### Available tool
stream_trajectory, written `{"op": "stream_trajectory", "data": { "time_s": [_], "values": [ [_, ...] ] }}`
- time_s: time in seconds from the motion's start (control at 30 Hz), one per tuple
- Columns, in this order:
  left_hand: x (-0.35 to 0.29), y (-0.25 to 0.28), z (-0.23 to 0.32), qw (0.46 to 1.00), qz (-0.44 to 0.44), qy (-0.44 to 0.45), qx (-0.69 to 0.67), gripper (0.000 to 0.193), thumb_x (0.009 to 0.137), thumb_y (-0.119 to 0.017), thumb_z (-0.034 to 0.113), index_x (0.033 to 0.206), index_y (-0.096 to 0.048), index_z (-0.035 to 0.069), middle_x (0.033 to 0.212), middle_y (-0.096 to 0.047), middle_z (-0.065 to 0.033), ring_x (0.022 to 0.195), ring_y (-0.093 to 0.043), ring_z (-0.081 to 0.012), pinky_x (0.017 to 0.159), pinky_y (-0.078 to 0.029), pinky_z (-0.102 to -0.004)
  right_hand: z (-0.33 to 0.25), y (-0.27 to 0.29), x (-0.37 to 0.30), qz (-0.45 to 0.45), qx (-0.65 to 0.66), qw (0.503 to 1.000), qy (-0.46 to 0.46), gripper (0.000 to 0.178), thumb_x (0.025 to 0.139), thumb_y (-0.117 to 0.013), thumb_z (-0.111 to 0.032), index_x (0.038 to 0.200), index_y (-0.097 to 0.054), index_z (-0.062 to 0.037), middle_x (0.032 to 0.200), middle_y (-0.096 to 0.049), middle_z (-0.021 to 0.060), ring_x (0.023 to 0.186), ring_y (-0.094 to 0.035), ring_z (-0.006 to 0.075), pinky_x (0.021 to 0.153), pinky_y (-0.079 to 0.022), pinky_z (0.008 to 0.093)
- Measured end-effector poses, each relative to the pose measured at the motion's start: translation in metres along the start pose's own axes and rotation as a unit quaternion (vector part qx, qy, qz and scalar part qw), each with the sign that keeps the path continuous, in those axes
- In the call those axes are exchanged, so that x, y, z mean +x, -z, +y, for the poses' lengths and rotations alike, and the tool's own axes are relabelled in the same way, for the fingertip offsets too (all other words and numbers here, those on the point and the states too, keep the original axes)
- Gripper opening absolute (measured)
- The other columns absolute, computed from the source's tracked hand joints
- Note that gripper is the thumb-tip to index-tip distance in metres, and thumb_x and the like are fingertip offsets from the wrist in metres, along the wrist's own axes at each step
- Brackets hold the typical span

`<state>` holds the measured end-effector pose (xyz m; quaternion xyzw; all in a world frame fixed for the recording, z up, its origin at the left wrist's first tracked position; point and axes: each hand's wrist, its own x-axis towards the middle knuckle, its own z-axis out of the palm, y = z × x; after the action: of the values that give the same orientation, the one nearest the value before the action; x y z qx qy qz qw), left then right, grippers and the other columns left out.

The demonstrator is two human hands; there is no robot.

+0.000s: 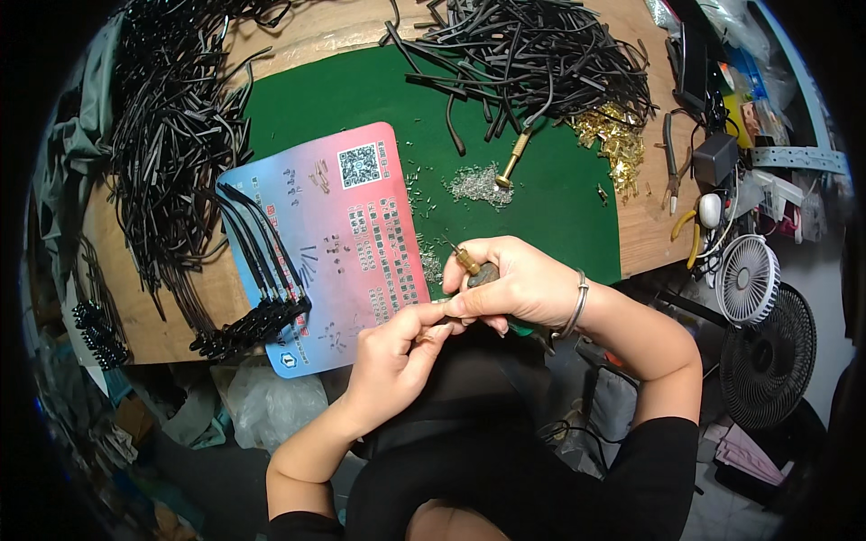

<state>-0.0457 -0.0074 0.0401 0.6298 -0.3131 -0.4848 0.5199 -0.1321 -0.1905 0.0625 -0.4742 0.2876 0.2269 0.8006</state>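
Note:
At the table's near edge my two hands meet, fingertips together. In my right hand is a small hand tool with a brass collar, a thin pointed tip and a dark rounded grip. The tip points up and away to the left. My left hand is closed in a pinch beside it. Something small and gold-coloured shows between its fingers, too small to name. Just beyond my hands lie loose tiny silver pins. A brass-shafted tool rests against that pile.
A pink-and-blue printed sheet lies on the green mat, with black bands across its left side. Black strips heap at the back, beside gold metal pieces. Pliers and a white fan are right.

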Motion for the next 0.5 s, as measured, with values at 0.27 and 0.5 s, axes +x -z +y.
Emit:
{"op": "stream_trajectory", "data": {
  "time_s": [0.27,0.5],
  "values": [
    [0.006,-0.005,0.003,0.999,0.014,-0.009,-0.043,0.027,0.090,-0.045,-0.001,0.116,-0.051,-0.001,0.094,-0.065,-0.0106,0.087,-0.064,-0.0154,0.076,-0.049,-0.0263,0.018,0.006,0.007,0.038,-0.142,0.988,0.052,0.044,0.081,-0.068,-0.033,0.101,-0.049,0.0000,0.087,-0.056,0.0062,0.061,-0.052,0.0079,0.053,-0.044,0.0210],
    [0.002,0.011,-0.020,0.997,0.070,-0.004,0.019,0.025,0.091,-0.043,0.001,0.116,-0.049,-0.003,0.088,-0.064,-0.0099,0.082,-0.062,-0.0142,0.072,-0.048,-0.0249,0.031,0.019,-0.019,0.206,-0.386,0.886,0.153,0.040,0.087,-0.057,-0.022,0.116,-0.042,-0.0007,0.105,-0.048,0.0162,0.092,-0.054,0.0263,0.082,-0.044,0.0359]
  ]
}}
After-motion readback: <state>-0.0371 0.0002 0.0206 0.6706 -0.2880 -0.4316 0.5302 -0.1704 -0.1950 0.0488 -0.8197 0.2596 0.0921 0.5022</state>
